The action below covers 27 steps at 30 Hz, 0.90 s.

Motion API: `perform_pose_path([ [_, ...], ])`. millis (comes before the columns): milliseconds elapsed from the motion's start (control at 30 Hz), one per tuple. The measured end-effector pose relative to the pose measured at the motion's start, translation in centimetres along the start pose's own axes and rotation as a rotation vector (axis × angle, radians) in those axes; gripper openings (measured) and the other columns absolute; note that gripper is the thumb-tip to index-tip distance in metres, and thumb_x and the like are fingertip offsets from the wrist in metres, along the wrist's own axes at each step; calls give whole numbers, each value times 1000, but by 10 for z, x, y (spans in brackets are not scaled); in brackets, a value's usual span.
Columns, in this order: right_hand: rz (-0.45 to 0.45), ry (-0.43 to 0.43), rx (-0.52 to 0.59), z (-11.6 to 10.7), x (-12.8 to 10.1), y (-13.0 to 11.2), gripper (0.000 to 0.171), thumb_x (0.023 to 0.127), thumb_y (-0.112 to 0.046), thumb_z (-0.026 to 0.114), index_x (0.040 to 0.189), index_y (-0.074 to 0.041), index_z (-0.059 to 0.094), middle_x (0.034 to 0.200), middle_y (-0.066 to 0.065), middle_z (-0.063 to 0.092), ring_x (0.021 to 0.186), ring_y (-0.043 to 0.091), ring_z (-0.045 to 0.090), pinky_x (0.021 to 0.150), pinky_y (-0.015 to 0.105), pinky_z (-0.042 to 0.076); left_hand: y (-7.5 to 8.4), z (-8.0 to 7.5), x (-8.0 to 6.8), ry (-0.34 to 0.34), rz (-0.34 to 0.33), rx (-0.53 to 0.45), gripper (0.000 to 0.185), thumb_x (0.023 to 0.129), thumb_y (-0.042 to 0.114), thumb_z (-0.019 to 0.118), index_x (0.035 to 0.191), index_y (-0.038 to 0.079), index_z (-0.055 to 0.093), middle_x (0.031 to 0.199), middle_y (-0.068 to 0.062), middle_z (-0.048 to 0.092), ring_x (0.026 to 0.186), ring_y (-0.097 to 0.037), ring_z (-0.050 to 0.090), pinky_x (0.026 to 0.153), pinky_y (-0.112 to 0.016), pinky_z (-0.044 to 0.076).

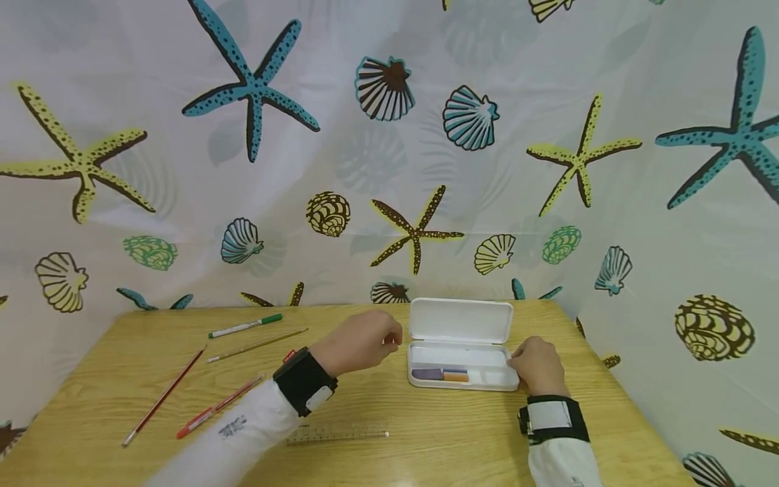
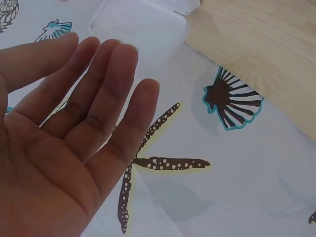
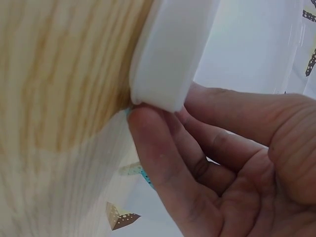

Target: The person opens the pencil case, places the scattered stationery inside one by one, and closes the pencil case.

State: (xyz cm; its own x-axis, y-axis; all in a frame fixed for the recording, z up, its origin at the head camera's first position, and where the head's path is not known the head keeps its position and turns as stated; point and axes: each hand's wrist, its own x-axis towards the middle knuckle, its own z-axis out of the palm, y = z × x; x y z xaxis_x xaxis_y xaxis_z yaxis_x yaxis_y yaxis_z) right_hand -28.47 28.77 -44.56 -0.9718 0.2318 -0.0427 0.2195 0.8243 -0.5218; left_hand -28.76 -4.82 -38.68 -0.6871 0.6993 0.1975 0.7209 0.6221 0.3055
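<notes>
An open white pencil case (image 1: 460, 322) lies at the back right of the table, its lid tipped back. In its front compartment are a purple item (image 1: 427, 374) and an orange-and-blue piece (image 1: 455, 375). My right hand (image 1: 538, 365) pinches the case's right end; in the right wrist view, the thumb is at the rim and a finger (image 3: 153, 133) is against the outer wall. Left of the case, my left hand (image 1: 362, 341) hovers over the table with nothing in it. The left wrist view shows its fingers (image 2: 121, 74) loosely bent and its palm bare.
On the table's left side lie a green-capped marker (image 1: 245, 326), a yellowish pencil (image 1: 258, 345), a red pencil (image 1: 164, 398) and a red pen (image 1: 213, 410). A clear ruler (image 1: 337, 434) lies near the front middle. Patterned cloth (image 1: 341, 270) hangs behind the table.
</notes>
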Motion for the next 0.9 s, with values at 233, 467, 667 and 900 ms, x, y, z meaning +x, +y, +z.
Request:
perform_pose_path([
  [233,6,-7,3,1,1,0,16,91,-5,72,92,11,72,84,20,69,72,31,64,58,36,51,-7,-1,-23,-26,-40,29,3,91,5,77,91,8,77,86,0,72,72,-8,59,68,-27,53],
  [467,4,-7,12,1,0,0,15,91,-4,71,91,11,72,80,18,68,68,29,63,56,34,50,-11,8,-41,-90,-97,87,7,88,10,82,91,8,77,86,-2,71,71,-10,60,70,-30,54],
  [667,-4,-7,7,0,-1,-1,15,91,-4,71,89,11,72,77,15,67,67,28,63,55,33,49,-15,16,-58,-157,-112,83,14,86,12,84,95,6,75,89,-4,68,70,-12,58,63,-29,51],
  [900,-7,7,11,0,-1,0,14,90,-3,72,88,11,72,78,17,68,68,29,63,56,35,51,-16,29,-69,-143,-118,22,29,87,0,76,69,13,57,66,7,45,56,-5,37,52,-25,33],
])
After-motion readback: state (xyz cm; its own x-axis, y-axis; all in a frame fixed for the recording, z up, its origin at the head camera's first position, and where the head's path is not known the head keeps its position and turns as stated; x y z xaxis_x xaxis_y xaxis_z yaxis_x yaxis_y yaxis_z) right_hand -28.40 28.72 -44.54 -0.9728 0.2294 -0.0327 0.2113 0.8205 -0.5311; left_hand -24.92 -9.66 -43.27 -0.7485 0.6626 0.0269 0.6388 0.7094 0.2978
